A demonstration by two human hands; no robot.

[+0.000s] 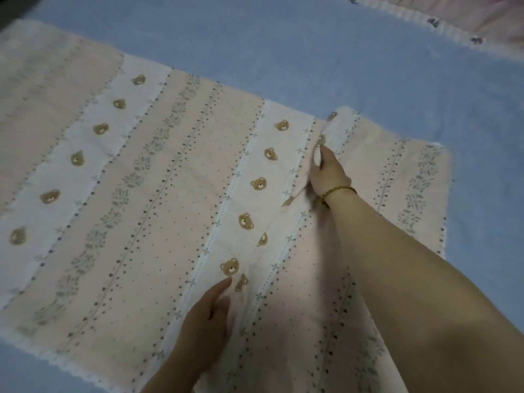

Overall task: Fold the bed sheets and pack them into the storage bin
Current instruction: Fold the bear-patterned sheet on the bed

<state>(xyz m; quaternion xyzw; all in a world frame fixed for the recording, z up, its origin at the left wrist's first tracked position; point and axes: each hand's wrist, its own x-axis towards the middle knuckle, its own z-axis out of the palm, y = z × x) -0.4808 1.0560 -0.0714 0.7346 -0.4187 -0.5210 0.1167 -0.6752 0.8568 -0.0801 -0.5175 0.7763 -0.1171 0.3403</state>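
Observation:
A pale pink and white bed sheet with brown bear faces and dotted stripes lies spread flat on a blue surface. Its right part is folded over onto the rest, and the fold's edge runs from near my left hand up to my right hand. My left hand is low in the middle, fingers pinching that folded edge beside a bear print. My right hand, with a gold bracelet on its wrist, reaches further out and grips the same edge. No storage bin is in view.
The blue surface stretches beyond the sheet at the back and right. A second pinkish cloth with a white scalloped border lies at the far right corner. A dark strip shows at the top left corner.

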